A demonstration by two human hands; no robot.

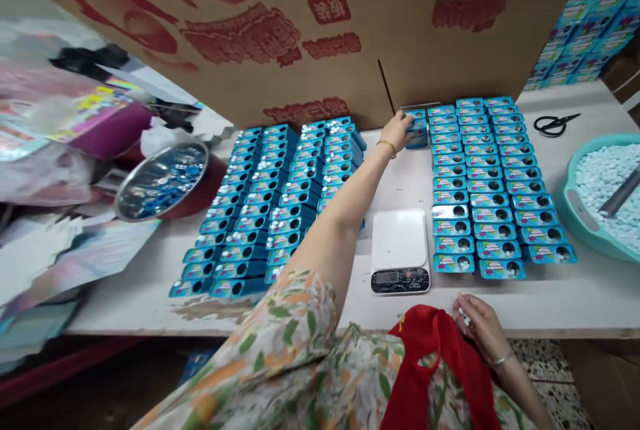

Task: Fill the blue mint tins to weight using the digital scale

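My left hand (397, 131) reaches far across the white table (550, 297), its fingers closed around a small blue box (417, 135) at the far left corner of the right-hand block of blue boxes (493, 190). A second, larger block of the same boxes (270, 203) lies to the left of my arm. My right hand (477, 325) rests at the table's front edge, fingers curled on a few small white pieces (465, 317). A white digital scale (399, 250) sits between the two blocks, in front of me.
A teal basin (570, 207) of pale pellets with a metal bar in it stands at the right edge. Black scissors (554, 125) lie behind it. A metal bowl (163, 180) of blue bits sits left. A cardboard carton (300, 30) walls the back. A red cloth (435, 363) lies on my lap.
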